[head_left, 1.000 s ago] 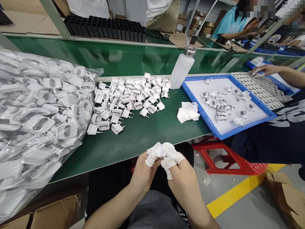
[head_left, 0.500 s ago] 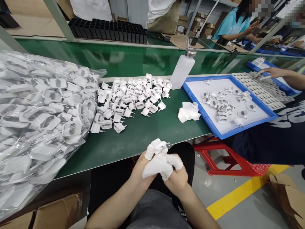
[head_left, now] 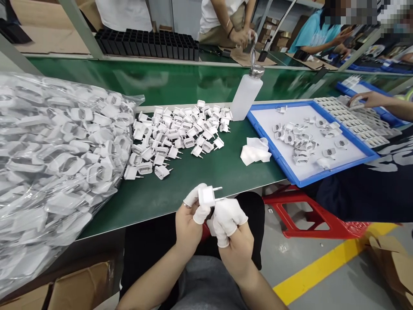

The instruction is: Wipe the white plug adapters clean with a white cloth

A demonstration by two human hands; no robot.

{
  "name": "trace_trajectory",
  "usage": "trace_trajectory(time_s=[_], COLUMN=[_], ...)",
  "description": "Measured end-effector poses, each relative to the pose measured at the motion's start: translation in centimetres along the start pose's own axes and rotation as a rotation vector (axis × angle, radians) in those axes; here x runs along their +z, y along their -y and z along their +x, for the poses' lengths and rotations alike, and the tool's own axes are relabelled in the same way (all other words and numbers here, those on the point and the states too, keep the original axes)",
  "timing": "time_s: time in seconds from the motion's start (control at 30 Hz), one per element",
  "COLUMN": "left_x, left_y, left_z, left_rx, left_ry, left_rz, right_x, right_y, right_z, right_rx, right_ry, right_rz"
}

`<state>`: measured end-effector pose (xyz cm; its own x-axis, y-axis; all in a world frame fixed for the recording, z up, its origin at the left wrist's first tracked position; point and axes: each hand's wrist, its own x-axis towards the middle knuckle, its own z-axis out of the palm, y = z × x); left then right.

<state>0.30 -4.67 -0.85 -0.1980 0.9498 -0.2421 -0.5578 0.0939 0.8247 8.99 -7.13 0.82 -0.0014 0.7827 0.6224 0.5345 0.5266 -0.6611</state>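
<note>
White plug adapter (head_left: 206, 196) sits pinched in the left hand (head_left: 190, 215), raised just off the near edge of the green surface (head_left: 200, 176), its two metal pins pointing right. The right hand (head_left: 230, 228) is closed on a small white cloth directly below the plug, touching it — both hands wear white finger cots. To wipe well, the grip should stay on the plug's body so the pins and faces stay exposed, turning it a little between strokes. A heap of loose plugs (head_left: 180, 133) lies further back, beside a bulging clear bag (head_left: 54, 163); a blue tray (head_left: 277, 157) and a dispenser bottle (head_left: 247, 97) stand to the right.
</note>
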Motion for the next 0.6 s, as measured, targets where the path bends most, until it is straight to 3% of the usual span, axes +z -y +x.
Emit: trace_trajectory(time_s=[0.1, 0.23, 0.3, 0.47, 0.6], left_x=[0.5, 1.1, 1.0, 0.9, 1.6], left_y=[-0.7, -1.7, -1.9, -1.6, -1.2], left_z=[0.6, 0.9, 0.8, 0.7, 1.1], left_rx=[-0.101, -0.422, -0.516, -0.51, -0.457], left_ry=[0.098, 0.273, 0.311, 0.378, 0.366], left_rz=[-0.155, -0.379, -0.427, -0.411, -0.369], right_x=[-1.3, -2.9, -3.3, -2.6, -2.3], right_y=[-0.6, -2.5, -3.1, -2.0, -1.4], right_z=[-0.6, 0.2, 1.4, 4.4, 5.5], right_rx=[-0.025, 0.323, 0.438, 0.344, 0.228], right_ry=[-0.02, -0.148, -0.088, 0.122, 0.126], right_rz=[0.047, 0.153, 0.284, 0.326, 0.204])
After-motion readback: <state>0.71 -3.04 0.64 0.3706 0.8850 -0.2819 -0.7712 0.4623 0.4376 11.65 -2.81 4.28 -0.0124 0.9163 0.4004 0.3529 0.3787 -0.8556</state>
